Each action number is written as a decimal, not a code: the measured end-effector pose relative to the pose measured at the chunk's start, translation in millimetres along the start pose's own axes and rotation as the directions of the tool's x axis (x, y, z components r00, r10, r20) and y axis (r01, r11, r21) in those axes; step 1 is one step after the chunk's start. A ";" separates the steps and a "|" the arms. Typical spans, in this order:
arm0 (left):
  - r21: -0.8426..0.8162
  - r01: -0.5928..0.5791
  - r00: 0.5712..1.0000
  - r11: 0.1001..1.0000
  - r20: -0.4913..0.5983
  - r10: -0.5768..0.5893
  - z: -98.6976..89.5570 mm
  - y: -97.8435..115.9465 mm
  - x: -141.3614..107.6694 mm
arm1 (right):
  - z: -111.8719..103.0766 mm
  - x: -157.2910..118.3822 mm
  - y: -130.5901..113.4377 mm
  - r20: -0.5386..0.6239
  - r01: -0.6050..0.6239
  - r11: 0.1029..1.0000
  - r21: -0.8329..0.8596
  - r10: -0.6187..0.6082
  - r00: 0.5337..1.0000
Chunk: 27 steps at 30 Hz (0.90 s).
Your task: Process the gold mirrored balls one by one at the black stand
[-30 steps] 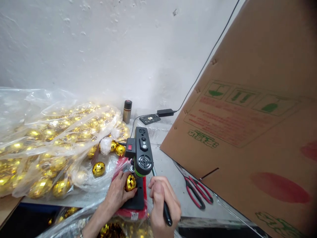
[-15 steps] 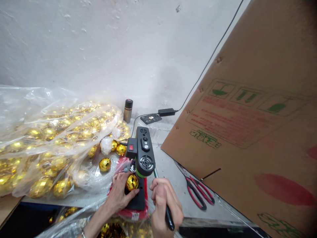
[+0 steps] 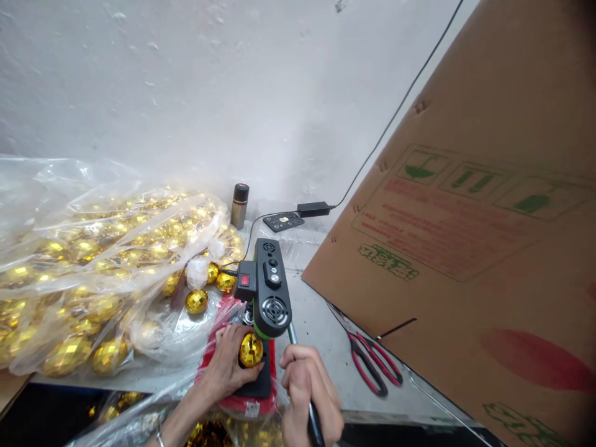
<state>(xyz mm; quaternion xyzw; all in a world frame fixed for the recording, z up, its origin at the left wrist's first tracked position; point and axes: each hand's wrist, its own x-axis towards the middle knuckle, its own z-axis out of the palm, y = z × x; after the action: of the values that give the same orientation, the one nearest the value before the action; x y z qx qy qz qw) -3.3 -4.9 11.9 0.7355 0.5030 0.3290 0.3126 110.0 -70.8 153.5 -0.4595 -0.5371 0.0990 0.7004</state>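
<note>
My left hand (image 3: 229,363) is curled round a gold mirrored ball (image 3: 251,349), thumb on the near side and fingers on the far side. The ball sits over the black base (image 3: 256,386) of a small bench machine (image 3: 272,288), just in front of its black head with round vents and a red switch. My right hand (image 3: 311,394) is wrapped round the black-gripped lever (image 3: 315,425), whose metal rod runs up to the machine's right side. Beneath the base lies something red with clear plastic over it.
Clear plastic bags of gold balls (image 3: 107,267) fill the left side, with a few loose balls (image 3: 196,302) beside them. Red-handled scissors (image 3: 372,363) lie by a large cardboard box (image 3: 456,236). Behind stand a dark-capped bottle (image 3: 239,206) and a power adapter (image 3: 313,209) with its cable.
The gold ball and my left hand have shifted slightly toward me and right. My right hand stays on the lever, slightly lower in view. The camera view has shifted a little.
</note>
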 end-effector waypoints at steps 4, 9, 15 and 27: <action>-0.002 0.012 1.000 1.000 0.002 -0.012 2.2 -2.2 -1.6 | -1.6 -12.8 12.1 -0.002 0.044 0.998 -0.038 -0.044 0.999; 0.001 -0.009 1.000 1.000 -0.018 0.009 5.5 -5.5 -2.6 | 5.1 -23.9 20.2 -0.072 0.017 0.998 -0.060 -0.022 0.997; -0.002 0.004 1.000 1.000 -0.005 -0.004 4.7 -5.1 -3.3 | 16.8 -25.2 18.3 -0.182 0.009 0.997 -0.079 -0.023 0.983; 0.021 0.034 0.999 0.999 0.024 -0.034 5.7 -4.0 -3.0 | 13.9 -27.1 22.8 -0.168 0.031 0.994 -0.107 -0.049 0.984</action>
<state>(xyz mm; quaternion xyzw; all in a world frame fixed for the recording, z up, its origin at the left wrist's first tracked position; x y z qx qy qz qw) -1.7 -7.3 4.9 0.7340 0.5149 0.3095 0.3169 95.5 -67.7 118.5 -0.4913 -0.4887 0.0169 0.7208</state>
